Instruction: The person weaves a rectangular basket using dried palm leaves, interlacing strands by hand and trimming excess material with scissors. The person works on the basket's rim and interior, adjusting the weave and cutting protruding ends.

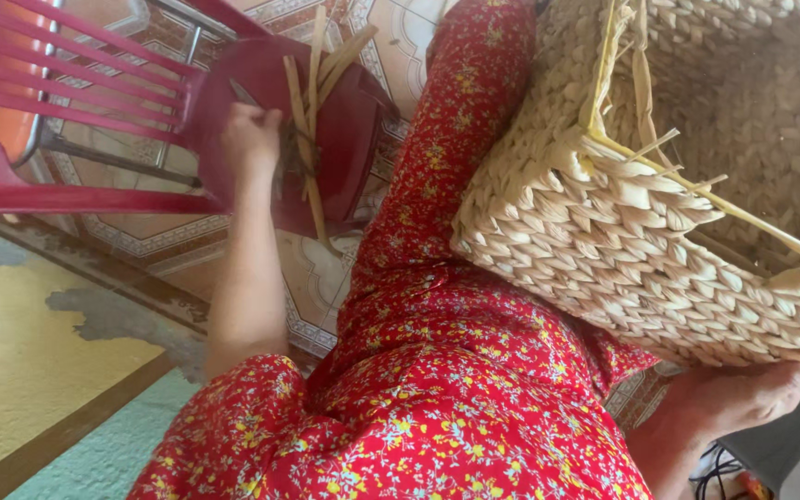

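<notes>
While right hand (743,393) steadies basket (604,250), left hand (250,134) grasps straw strips (307,111).

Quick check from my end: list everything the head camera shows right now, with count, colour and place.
woven basket: one, pale straw, resting on the lap, upper right
dried straw strips: a small bunch, tan, on the chair seat
plastic chair: one, red, upper left
tiled floor: patterned cream and brown, under the chair
wall: yellow and pale green, lower left
floral dress: one, red, centre
left hand: on the strips
right hand: under the basket's edge
</notes>
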